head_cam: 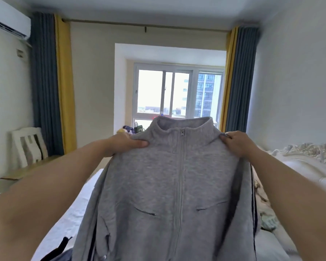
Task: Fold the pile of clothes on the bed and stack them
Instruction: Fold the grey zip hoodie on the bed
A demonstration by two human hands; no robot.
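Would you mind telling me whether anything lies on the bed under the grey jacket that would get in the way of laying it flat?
Possibly: a dark garment lies on the bed beside the grey jacket's lower left edge. Directly underneath is hidden.

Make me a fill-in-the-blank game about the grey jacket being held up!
1. The jacket is the colour ____.
2. The left hand and right hand each keep a grip on one ____ of the jacket.
3. The zipper down the front is fully ____.
4. Behind the jacket, daylight comes through a ____.

Missing words: grey; shoulder; closed; window
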